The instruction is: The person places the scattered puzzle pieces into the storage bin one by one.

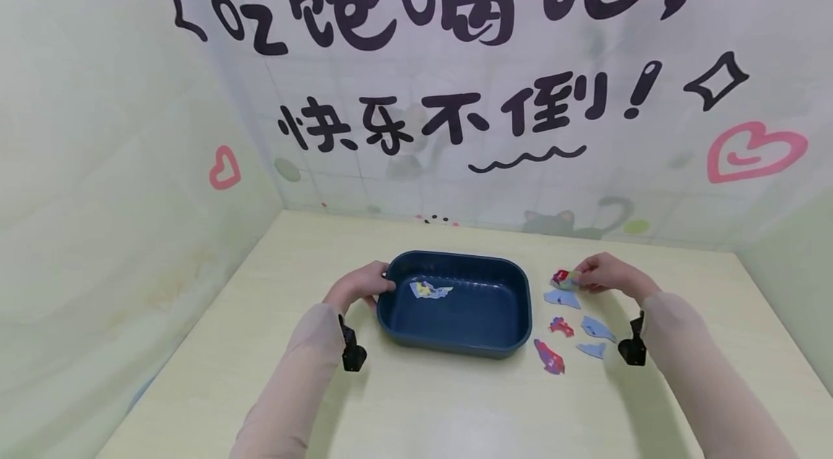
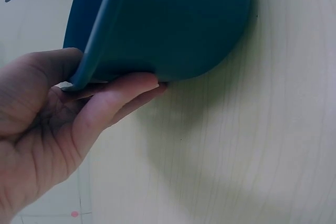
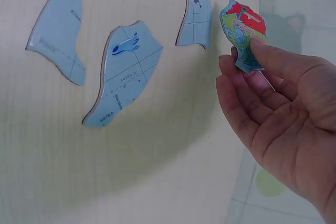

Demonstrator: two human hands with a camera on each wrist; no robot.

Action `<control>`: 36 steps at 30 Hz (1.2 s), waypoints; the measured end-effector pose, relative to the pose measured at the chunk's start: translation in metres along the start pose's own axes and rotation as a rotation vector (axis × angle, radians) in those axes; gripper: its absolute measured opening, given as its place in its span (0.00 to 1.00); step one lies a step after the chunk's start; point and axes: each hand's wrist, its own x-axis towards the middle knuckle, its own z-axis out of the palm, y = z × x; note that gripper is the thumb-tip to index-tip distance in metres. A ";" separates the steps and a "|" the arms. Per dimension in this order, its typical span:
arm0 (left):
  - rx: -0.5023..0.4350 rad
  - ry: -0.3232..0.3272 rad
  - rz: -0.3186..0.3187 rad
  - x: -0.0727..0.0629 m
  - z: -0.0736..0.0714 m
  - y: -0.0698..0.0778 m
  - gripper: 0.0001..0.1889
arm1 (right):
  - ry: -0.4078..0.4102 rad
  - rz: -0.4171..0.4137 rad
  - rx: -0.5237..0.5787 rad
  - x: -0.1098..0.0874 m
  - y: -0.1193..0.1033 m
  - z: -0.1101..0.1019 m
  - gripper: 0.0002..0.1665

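A dark blue rectangular tub stands on the table, a map puzzle piece in light blue and yellow lying inside it. My left hand grips the tub's left rim, thumb over the edge and fingers against the outer wall, as the left wrist view shows. Between thumb and fingertips my right hand pinches a red, green and blue map puzzle piece, held up off the table. Close by lie light blue pieces, one with a dolphin picture and one with an orca picture.
Right of the tub, a red and purple piece, a small red piece and further blue pieces lie loose on the pale wooden table. A printed cloth backdrop rises behind the table's far edge.
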 end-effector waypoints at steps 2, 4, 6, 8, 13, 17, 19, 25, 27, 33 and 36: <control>-0.002 -0.004 -0.001 0.000 0.000 0.000 0.21 | 0.001 -0.006 0.006 -0.002 -0.002 -0.001 0.17; -0.003 -0.006 0.000 0.000 0.000 0.000 0.21 | 0.000 -0.010 0.014 -0.004 -0.003 -0.002 0.17; -0.002 -0.006 -0.006 0.000 0.000 0.001 0.21 | 0.002 -0.018 0.021 -0.005 -0.005 -0.003 0.18; 0.001 -0.008 -0.005 0.000 0.000 0.001 0.21 | -0.001 -0.029 0.030 -0.004 -0.004 -0.005 0.18; -0.001 -0.004 -0.018 0.000 0.000 0.002 0.21 | -0.008 -0.046 0.034 -0.006 -0.010 -0.007 0.19; -0.004 -0.009 -0.019 0.000 0.000 0.003 0.21 | -0.013 -0.070 0.028 -0.007 -0.020 -0.008 0.21; -0.006 -0.011 -0.015 -0.001 0.000 0.004 0.22 | -0.013 -0.083 0.029 -0.008 -0.026 -0.008 0.22; -0.015 -0.018 -0.007 -0.001 -0.001 0.002 0.23 | -0.019 -0.102 0.042 -0.005 -0.044 -0.003 0.24; -0.012 -0.019 -0.002 -0.001 -0.001 0.001 0.22 | -0.020 -0.098 0.056 -0.003 -0.048 0.000 0.24; -0.015 -0.024 0.011 -0.002 -0.002 0.000 0.22 | -0.044 -0.123 0.085 0.003 -0.061 0.012 0.22; -0.040 -0.025 0.019 -0.003 -0.003 -0.002 0.22 | -0.056 -0.147 0.095 0.006 -0.069 0.018 0.21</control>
